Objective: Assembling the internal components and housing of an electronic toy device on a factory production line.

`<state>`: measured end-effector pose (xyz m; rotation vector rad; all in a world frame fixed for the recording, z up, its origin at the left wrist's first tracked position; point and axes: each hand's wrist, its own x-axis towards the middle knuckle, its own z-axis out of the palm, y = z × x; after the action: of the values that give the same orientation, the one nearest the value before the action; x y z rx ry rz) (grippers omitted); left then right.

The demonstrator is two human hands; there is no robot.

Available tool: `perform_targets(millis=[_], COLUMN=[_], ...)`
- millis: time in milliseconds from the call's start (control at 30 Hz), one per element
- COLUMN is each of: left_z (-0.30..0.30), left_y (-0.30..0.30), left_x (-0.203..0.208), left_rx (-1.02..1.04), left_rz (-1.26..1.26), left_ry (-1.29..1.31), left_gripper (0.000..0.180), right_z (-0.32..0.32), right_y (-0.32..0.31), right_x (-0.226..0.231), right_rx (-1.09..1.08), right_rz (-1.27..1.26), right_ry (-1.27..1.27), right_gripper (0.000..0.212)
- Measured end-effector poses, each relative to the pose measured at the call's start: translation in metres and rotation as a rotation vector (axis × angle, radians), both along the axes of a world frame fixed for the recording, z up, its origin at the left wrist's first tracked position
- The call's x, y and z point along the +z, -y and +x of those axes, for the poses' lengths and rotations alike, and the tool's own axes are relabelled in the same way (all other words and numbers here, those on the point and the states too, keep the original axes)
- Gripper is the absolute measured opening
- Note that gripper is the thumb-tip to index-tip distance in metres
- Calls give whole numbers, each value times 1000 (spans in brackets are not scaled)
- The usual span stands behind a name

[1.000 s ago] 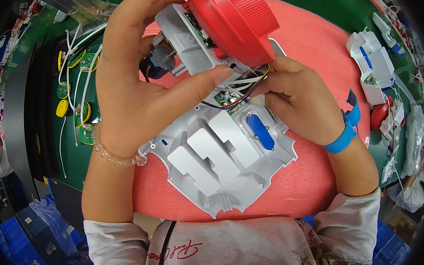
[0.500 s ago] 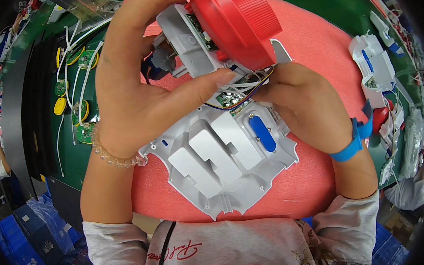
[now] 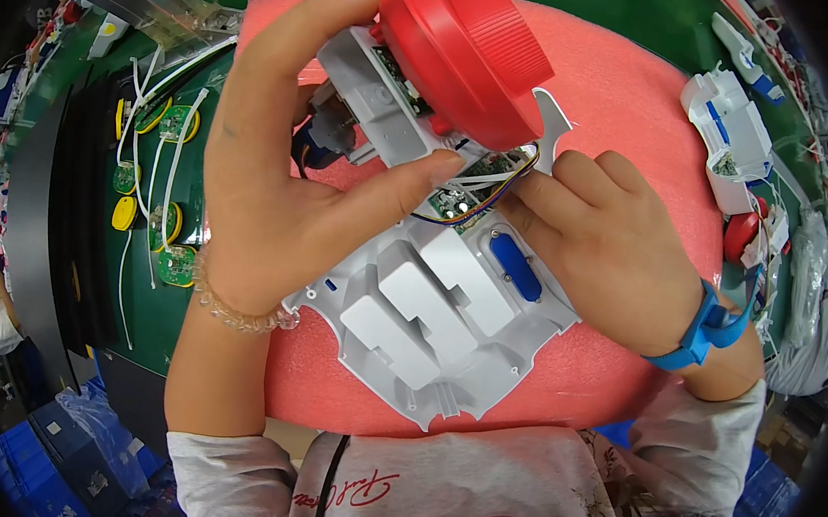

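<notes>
My left hand (image 3: 288, 190) grips a white and red housing assembly, its thumb along the near side and its fingers round the far side. The assembly has a round red cap (image 3: 469, 54) with a ribbed knob and a white frame (image 3: 382, 110); a dark motor-like part (image 3: 332, 131) shows beside my palm. Beneath it lies an open white plastic shell (image 3: 409, 316) with a blue oval piece (image 3: 515, 267) and a green circuit board (image 3: 452, 203). My right hand (image 3: 601, 234) has its fingers closed at the thin coloured wires (image 3: 487, 191) by that board; its fingertips are partly hidden.
A pink foam pad (image 3: 609, 371) lies under the work. Small green circuit boards (image 3: 179, 123) with yellow rims and white cables lie at left. On the right are another white shell (image 3: 730, 133), red parts (image 3: 742, 236) and clear plastic wrapping (image 3: 806, 280). Blue crates (image 3: 28, 461) stand lower left.
The view has shifted slightly, so most things sit a little further right. My right hand has turned and lowered, its fingers curling more at the wires. My left hand keeps its hold.
</notes>
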<state>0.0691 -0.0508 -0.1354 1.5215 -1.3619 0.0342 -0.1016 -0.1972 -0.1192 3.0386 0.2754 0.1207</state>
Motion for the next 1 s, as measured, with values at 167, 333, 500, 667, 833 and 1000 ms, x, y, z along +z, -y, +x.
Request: perform_targets(millis=[167,333,500,667,833,1000], left_z=[0,2,4,11,6,20], left_y=[5,7,1,-15,-59,-135], left_x=[-3,1,-16,-18,16,24], left_rx=[-15,-54,100,97,263,760], left_rz=[-39,-27,-21,139,295,328], left_ry=[13,-8,-254,-414,7,228], left_gripper=[81,78,72,78,64,29], right_z=[0,6,6,-2,-15,-29], right_y=[4,2,22,22,16,21], right_x=[0,13,6,-4,3,13], right_rx=[85,252,192,72,-84,-131], right_rz=[-84,-290,98,474,907,896], right_ry=[-39,-158,-44,41,117,116], right_gripper=[26,11,26,32,30,29])
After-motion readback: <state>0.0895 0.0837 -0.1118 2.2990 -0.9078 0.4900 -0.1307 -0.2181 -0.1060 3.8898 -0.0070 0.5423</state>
